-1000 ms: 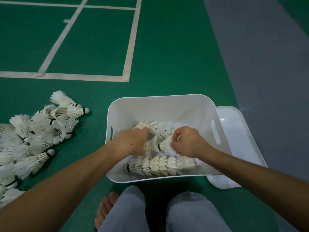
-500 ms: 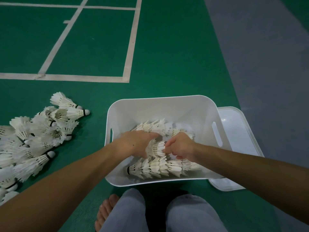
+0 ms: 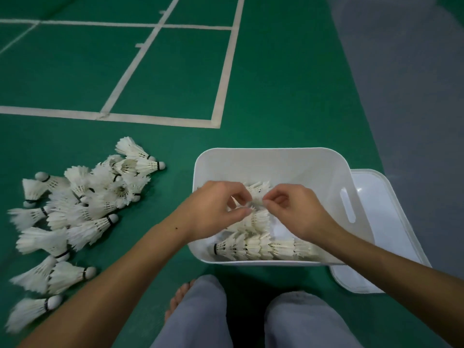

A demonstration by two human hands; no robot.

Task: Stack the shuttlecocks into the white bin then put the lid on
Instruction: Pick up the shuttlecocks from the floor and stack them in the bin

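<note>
- Crouching over the white bin (image 3: 271,159) on the green court floor, both hands meeting above its middle.
- Pinching a short nested run of shuttlecocks (image 3: 256,197) between the two grips: left hand (image 3: 216,209) curling thumb and fingers on the left end, right hand (image 3: 298,212) nipping the right end with thumb and forefinger.
- Holding that run with its long axis lying left to right, matching the finished row (image 3: 261,247) along the near wall, cork end pointing left.
- Judging the coming move: lowering straight down onto the layer beneath, keeping that axis parallel; neither hand nearer, both sharing the load.
- Leaving the loose pile (image 3: 82,209) well apart on the floor to the left, nearer the left hand.
- Waiting with the lid (image 3: 384,222) flat on the floor, tucked against the bin's right side, not yet on.
</note>
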